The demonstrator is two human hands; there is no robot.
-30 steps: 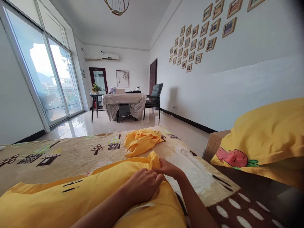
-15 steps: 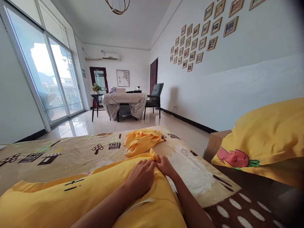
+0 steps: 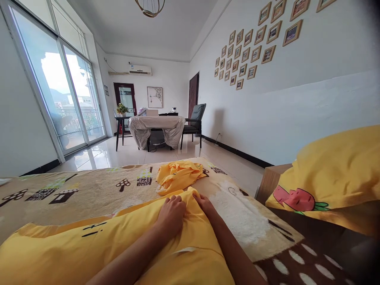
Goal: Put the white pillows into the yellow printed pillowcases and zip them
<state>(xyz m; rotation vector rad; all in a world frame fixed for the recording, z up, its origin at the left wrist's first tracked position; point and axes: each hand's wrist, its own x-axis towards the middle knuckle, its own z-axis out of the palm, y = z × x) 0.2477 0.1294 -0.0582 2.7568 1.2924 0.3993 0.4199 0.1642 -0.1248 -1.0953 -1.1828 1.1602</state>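
A large yellow pillow (image 3: 124, 237) with dark printed marks lies across the near edge of the patterned blanket (image 3: 103, 192). My left hand (image 3: 172, 213) is closed on the pillow's cover near its far right end, knuckles up. Beside it on the right, my right hand (image 3: 204, 204) grips the corner of the same cover, its fingers partly hidden by the cloth. Just beyond both hands sits a crumpled yellow cloth (image 3: 178, 176) on the blanket.
Another yellow pillow (image 3: 341, 170) with a red fruit print rests on a wooden cabinet (image 3: 268, 182) at the right. Farther off stand a plastic-covered table (image 3: 156, 122), a dark chair (image 3: 196, 120) and a black stool with a plant (image 3: 121, 111).
My left hand has shifted left along the cover, away from my right hand. The gathered corner between them is more spread out. The view has moved slightly.
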